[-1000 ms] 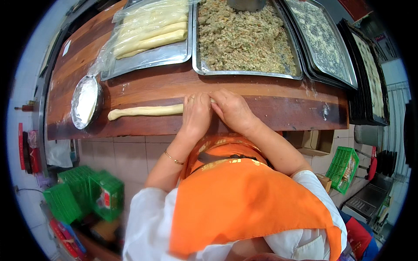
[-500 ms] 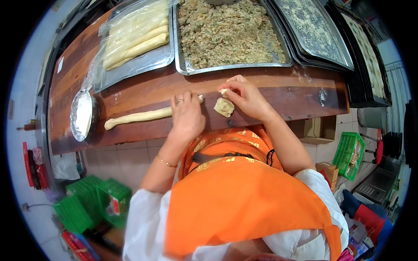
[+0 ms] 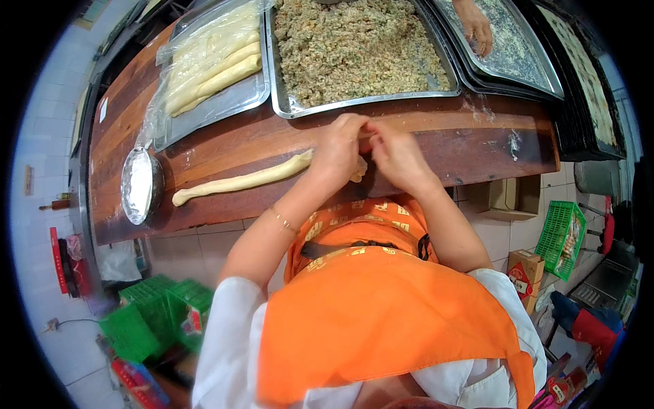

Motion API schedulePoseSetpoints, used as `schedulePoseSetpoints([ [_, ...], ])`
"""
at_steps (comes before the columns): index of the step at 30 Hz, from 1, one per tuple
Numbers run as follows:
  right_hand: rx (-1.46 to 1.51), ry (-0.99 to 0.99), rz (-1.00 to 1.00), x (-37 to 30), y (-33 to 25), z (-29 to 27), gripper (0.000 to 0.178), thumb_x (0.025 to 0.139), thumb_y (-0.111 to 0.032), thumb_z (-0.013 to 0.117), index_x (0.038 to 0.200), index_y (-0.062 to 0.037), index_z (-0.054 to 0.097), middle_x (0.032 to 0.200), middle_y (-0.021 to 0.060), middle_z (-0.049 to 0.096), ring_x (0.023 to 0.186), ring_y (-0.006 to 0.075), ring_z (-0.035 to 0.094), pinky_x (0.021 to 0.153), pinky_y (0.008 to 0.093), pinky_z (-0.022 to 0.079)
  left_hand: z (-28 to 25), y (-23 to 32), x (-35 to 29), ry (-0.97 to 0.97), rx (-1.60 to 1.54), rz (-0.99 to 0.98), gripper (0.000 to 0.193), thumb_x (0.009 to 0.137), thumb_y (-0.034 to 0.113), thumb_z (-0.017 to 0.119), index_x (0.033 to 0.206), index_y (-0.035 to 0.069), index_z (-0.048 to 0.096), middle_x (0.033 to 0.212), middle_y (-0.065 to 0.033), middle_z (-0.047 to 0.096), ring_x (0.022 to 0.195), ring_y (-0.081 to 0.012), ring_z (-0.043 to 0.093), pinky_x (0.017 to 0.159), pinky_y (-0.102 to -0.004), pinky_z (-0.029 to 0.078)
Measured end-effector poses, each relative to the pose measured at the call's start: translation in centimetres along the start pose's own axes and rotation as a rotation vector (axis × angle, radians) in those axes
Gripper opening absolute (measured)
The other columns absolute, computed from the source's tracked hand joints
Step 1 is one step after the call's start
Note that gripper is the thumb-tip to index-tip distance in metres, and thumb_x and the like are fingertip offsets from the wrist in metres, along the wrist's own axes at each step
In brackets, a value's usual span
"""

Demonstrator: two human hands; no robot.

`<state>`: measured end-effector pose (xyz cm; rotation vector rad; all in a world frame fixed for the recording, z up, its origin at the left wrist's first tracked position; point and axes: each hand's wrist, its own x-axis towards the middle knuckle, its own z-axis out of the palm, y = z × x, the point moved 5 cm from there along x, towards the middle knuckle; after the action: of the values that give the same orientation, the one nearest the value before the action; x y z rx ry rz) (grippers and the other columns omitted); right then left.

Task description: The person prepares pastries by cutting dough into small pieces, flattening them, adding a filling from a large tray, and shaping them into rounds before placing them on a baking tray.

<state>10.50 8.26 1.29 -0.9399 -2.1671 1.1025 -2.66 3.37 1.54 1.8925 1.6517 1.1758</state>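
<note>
My left hand [image 3: 336, 151] and my right hand [image 3: 400, 160] meet at the fingertips above the wooden table, fingers bent inward. Whatever is pinched between them is hidden behind the fingers. Below and between the hands, part of a flattened dough piece [image 3: 360, 169] shows, the rest covered by my left hand. A long pale dough rope [image 3: 242, 180] lies along the table to the left, its right end close to my left wrist.
A metal bowl of white flour [image 3: 139, 185] stands left. Behind lie a tray with plastic-covered dough rolls [image 3: 225, 75], a tray of chopped filling [image 3: 361, 54] and a flour-dusted tray [image 3: 518, 51]. Another person's hand [image 3: 476, 33] reaches into that last tray. Stacked dark trays [image 3: 586, 88] stand right.
My left hand has left the dough rope and moved right to meet my right hand, now covering part of the dough piece. Another person's hand has appeared over the floury tray.
</note>
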Motion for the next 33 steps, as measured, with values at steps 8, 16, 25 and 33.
schedulePoseSetpoints([
  [8, 0.219, 0.332, 0.179, -2.5, 3.7, -6.0, 0.013, 0.096, -0.002, 0.055, 0.106, -0.0019, 0.063, 0.085, 0.0084, 0.072, 0.075, 0.0153, 0.069, 0.069, 0.0286, 0.053, 4.6, 0.5, 0.6, -0.384, 0.445, 0.146, 0.073, 0.092, 0.031, 0.066, 0.153, 0.006, 0.034, 0.159, -0.0171, 0.032, 0.149, -0.0347, 0.028, 0.120, -0.0509, 0.023],
  [16, 0.359, 0.294, 0.131, -1.7, 3.1, -5.9, 0.017, 0.096, -0.002, 0.054, 0.112, -0.0025, 0.062, 0.086, 0.0090, 0.071, 0.078, 0.0155, 0.069, 0.071, 0.0296, 0.054, 5.0, 0.0, 1.9, -0.418, 0.633, 0.184, 0.077, 0.093, 0.053, 0.059, 0.156, 0.016, 0.033, 0.155, -0.0176, 0.037, 0.140, -0.0355, 0.039, 0.115, -0.0537, 0.029],
  [25, 0.215, 0.274, 0.122, -4.6, 3.5, -7.6, 0.028, 0.093, 0.003, 0.053, 0.121, -0.0029, 0.058, 0.085, 0.0096, 0.070, 0.078, 0.0185, 0.069, 0.070, 0.0310, 0.054, 5.5, 0.3, 3.7, -0.437, 0.464, 0.349, 0.067, 0.092, 0.030, 0.061, 0.152, 0.010, 0.039, 0.152, -0.0157, 0.044, 0.139, -0.0358, 0.042, 0.115, -0.0473, 0.032],
  [33, 0.200, 0.072, 0.054, -5.7, 2.8, -5.9, 0.014, 0.087, 0.005, 0.052, 0.095, -0.0013, 0.062, 0.082, 0.0104, 0.068, 0.072, 0.0268, 0.066, 0.069, 0.0338, 0.053, 5.0, 3.3, 0.6, -0.385, 0.470, 0.413, 0.074, 0.086, 0.036, 0.068, 0.150, 0.011, 0.043, 0.158, -0.0149, 0.036, 0.147, -0.0347, 0.032, 0.120, -0.0481, 0.023],
])
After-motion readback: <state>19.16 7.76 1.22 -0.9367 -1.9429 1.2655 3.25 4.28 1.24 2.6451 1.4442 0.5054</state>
